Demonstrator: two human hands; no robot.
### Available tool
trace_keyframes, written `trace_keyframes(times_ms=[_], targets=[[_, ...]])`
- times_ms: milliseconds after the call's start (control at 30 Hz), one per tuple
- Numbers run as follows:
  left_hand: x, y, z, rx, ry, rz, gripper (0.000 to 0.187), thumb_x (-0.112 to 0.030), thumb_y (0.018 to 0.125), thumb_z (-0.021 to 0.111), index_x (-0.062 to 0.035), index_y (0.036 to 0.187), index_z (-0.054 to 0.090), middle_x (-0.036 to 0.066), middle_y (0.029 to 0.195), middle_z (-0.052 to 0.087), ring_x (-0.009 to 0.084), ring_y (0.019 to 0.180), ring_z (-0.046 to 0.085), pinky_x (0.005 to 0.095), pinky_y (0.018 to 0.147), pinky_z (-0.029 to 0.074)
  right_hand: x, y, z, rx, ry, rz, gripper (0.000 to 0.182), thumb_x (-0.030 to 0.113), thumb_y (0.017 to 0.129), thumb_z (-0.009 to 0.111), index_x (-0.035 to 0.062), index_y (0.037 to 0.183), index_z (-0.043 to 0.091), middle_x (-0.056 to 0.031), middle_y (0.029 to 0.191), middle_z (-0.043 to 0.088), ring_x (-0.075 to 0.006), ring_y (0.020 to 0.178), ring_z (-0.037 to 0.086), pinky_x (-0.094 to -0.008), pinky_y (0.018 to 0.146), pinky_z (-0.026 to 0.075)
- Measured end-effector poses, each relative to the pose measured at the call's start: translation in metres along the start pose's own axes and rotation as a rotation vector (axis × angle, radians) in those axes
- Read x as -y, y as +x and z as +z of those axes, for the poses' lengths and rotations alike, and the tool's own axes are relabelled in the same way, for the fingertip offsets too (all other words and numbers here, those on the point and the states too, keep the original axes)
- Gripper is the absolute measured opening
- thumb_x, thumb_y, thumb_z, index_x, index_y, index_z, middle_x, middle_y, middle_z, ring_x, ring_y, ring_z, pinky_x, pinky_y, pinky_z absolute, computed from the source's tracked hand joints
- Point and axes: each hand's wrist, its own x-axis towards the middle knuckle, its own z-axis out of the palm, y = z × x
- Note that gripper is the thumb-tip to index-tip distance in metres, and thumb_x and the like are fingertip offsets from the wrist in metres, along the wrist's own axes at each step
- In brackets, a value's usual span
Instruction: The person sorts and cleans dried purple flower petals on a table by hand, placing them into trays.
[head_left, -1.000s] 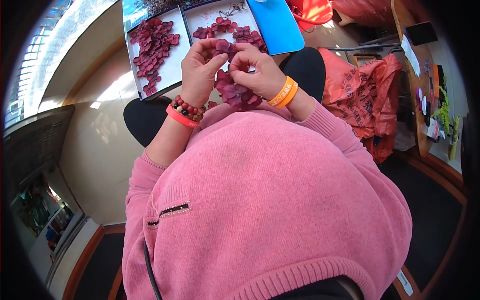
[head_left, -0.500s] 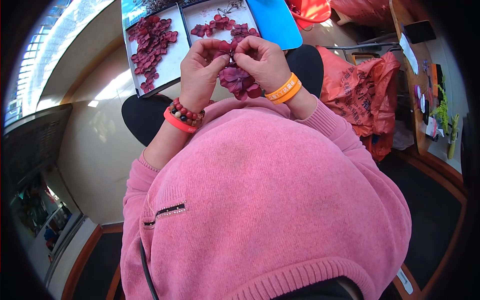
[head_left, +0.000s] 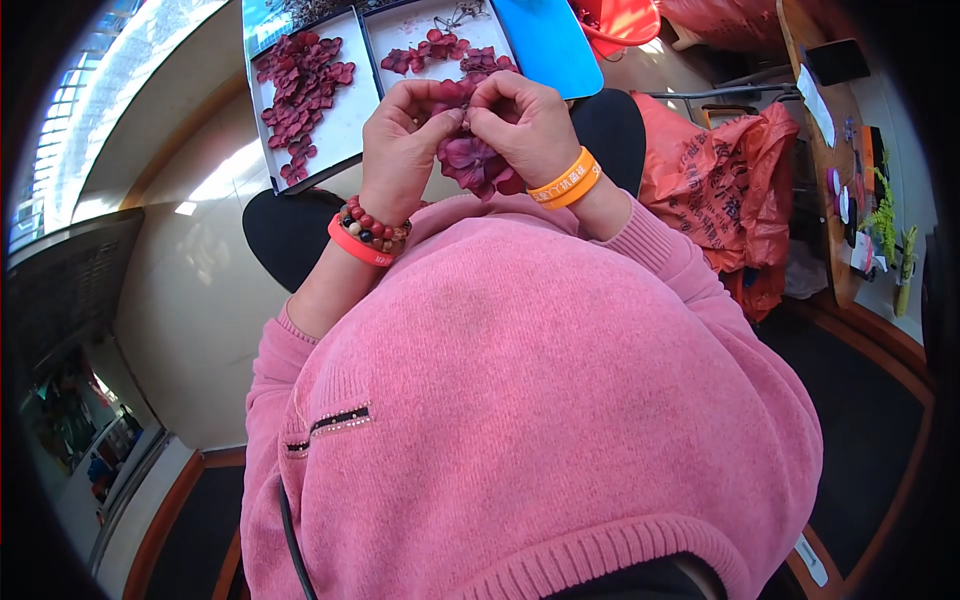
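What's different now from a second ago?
The right hand has moved its fingertips slightly away from the body, closer to those of the left hand. The dark red flower cluster has shifted the same way. I see nothing newly taken hold of or let go. The petals in the left tray look unchanged.

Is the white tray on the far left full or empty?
Partly full: dark red petals lie in the tray, but bare white bottom shows beside them.
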Motion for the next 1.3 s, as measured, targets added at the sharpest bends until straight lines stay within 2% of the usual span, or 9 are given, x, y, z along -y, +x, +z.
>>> trace_keyframes(times_ms=[400, 600, 700, 800, 867, 967, 1133, 1233, 1300], targets=[[0.007, 0.001, 0.003, -0.047, 0.112, 0.086, 0.008, -0.005, 0.088, 0.056, 0.0007, 0.095, 0.056, 0.002, 0.083, 0.059, 0.0035, 0.07, 0.054, 0.0165, 0.058, 0.045, 0.004, -0.002, -0.001, -0.053, -0.122, -0.076, 0.005, 0.006, 0.077, 0.062, 0.0017, 0.08, 0.059, -0.0006, 0.076, 0.058, -0.0062, 0.069, 0.055, -0.0209, 0.063, 0.047], [0.008, 0.0, 0.004, -0.034, 0.167, 0.152, 0.006, -0.004, 0.089, 0.056, -0.0011, 0.094, 0.057, -0.001, 0.082, 0.059, 0.0032, 0.07, 0.052, 0.0172, 0.059, 0.045, 0.0, 0.0, 0.0, -0.054, -0.11, -0.06, 0.008, 0.006, 0.077, 0.063, 0.0014, 0.082, 0.061, -0.0025, 0.078, 0.059, -0.0081, 0.071, 0.056, -0.0226, 0.066, 0.048], [0.013, -0.001, 0.003, -0.042, 0.275, 0.267, 0.007, -0.001, 0.086, 0.057, -0.0012, 0.093, 0.059, 0.002, 0.082, 0.059, 0.0071, 0.069, 0.054, 0.0202, 0.06, 0.045, 0.0, 0.001, -0.001, -0.05, -0.132, -0.1, 0.008, 0.005, 0.077, 0.063, 0.0011, 0.083, 0.061, -0.0028, 0.079, 0.059, -0.0082, 0.072, 0.057, -0.0221, 0.066, 0.048], [0.009, -0.001, -0.001, 0.015, 0.636, 0.569, 0.013, 0.005, 0.084, 0.057, -0.0005, 0.096, 0.058, 0.006, 0.088, 0.058, 0.0112, 0.078, 0.056, 0.0209, 0.069, 0.045, 0.002, 0.002, 0.0, -0.054, -0.064, -0.077, 0.009, 0.005, 0.077, 0.063, 0.0001, 0.084, 0.06, -0.0045, 0.081, 0.059, -0.0094, 0.073, 0.057, -0.0226, 0.066, 0.048], [0.005, -0.003, 0.002, 0.0, 0.671, 0.648, 0.015, 0.007, 0.082, 0.058, -0.0005, 0.095, 0.058, 0.009, 0.089, 0.058, 0.0151, 0.079, 0.058, 0.0239, 0.069, 0.046, 0.011, 0.0, 0.0, -0.062, 0.044, 0.007, 0.01, 0.004, 0.076, 0.063, -0.0012, 0.083, 0.058, -0.0082, 0.082, 0.059, -0.0128, 0.074, 0.059, -0.0246, 0.065, 0.049], [0.005, -0.003, 0.003, -0.048, 0.674, 0.768, 0.014, 0.009, 0.08, 0.059, -0.0002, 0.092, 0.058, 0.011, 0.087, 0.059, 0.0185, 0.079, 0.059, 0.0255, 0.068, 0.046, 0.011, -0.002, 0.006, -0.088, 0.12, -0.057, 0.009, -0.001, 0.077, 0.061, -0.0014, 0.085, 0.057, -0.0077, 0.084, 0.057, -0.0105, 0.073, 0.058, -0.0228, 0.064, 0.048], [0.007, -0.003, 0.005, -0.095, 0.675, 0.853, 0.015, 0.01, 0.077, 0.06, 0.0003, 0.087, 0.058, 0.014, 0.084, 0.058, 0.0262, 0.079, 0.06, 0.0301, 0.07, 0.048, 0.014, -0.002, 0.006, -0.109, 0.028, -0.281, 0.01, -0.004, 0.078, 0.059, -0.001, 0.087, 0.056, -0.0089, 0.089, 0.057, -0.0137, 0.071, 0.058, -0.0239, 0.062, 0.049], [0.008, -0.005, 0.004, -0.12, 0.669, 0.922, 0.016, 0.01, 0.076, 0.06, 0.0003, 0.088, 0.059, 0.014, 0.083, 0.059, 0.027, 0.079, 0.06, 0.0332, 0.075, 0.049, 0.02, -0.002, 0.003, -0.063, -0.04, -0.354, 0.011, -0.005, 0.077, 0.059, -0.0012, 0.087, 0.056, -0.0096, 0.091, 0.056, -0.0153, 0.072, 0.058, -0.0242, 0.063, 0.049], [0.001, -0.005, 0.002, -0.042, 0.772, 1.007, 0.017, 0.011, 0.079, 0.059, 0.001, 0.092, 0.057, 0.012, 0.086, 0.06, 0.0235, 0.082, 0.06, 0.0374, 0.081, 0.049, 0.022, -0.002, 0.003, -0.065, -0.031, -0.362, 0.012, -0.006, 0.077, 0.059, -0.0014, 0.087, 0.056, -0.0101, 0.091, 0.056, -0.0158, 0.072, 0.059, -0.024, 0.064, 0.05]])
